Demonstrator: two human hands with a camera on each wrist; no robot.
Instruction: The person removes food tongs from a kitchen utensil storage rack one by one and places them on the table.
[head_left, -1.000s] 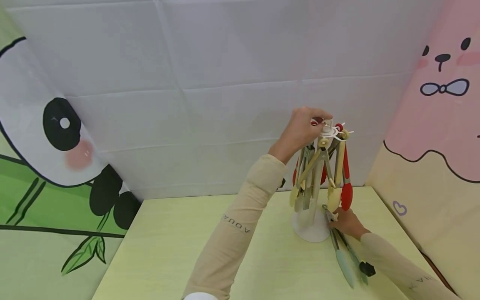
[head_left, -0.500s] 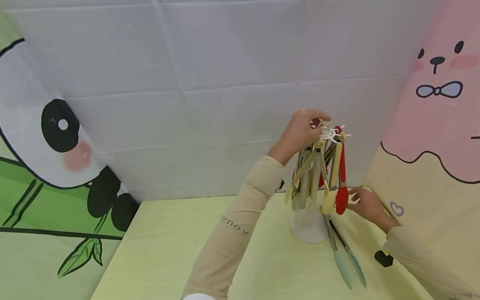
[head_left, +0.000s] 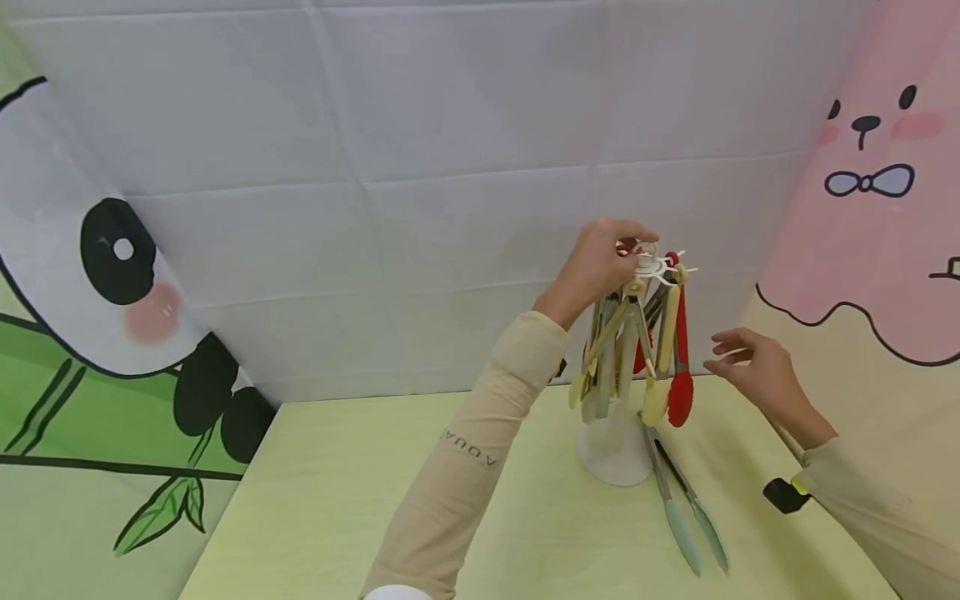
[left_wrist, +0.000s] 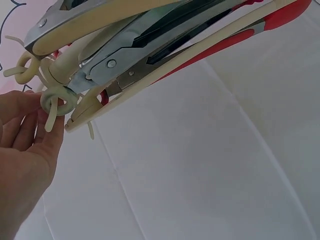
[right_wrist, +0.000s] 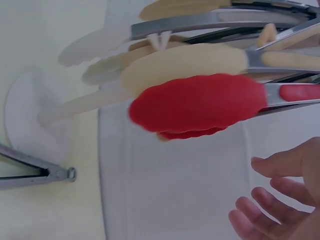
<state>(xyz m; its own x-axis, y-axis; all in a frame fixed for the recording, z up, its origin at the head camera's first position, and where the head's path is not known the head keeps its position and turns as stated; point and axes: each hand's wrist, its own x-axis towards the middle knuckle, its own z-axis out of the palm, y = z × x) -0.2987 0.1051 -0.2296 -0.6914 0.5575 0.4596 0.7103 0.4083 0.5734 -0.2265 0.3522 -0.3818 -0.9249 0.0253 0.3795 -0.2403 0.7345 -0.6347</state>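
Note:
A white utensil stand with a round base rises at the right of the table, several tongs hanging from its hooks. My left hand grips its top, beside a pale green hanging ring in the left wrist view. On the near right side hang red-tipped tongs and cream-tipped tongs. Apart from these, to their right, my right hand is in the air holding nothing, its fingers loosely bent. Tongs with pale green handles lie spread on the table by the base.
The pale yellow table runs back to a white cloth wall. A pink and cream printed panel borders the right side, close behind my right hand. A panda-print panel closes off the left.
My right hand let go of the green-handled tongs, leaving them on the table, passed by the red-tipped tongs, then moved up and right. My left hand stayed on the stand's top.

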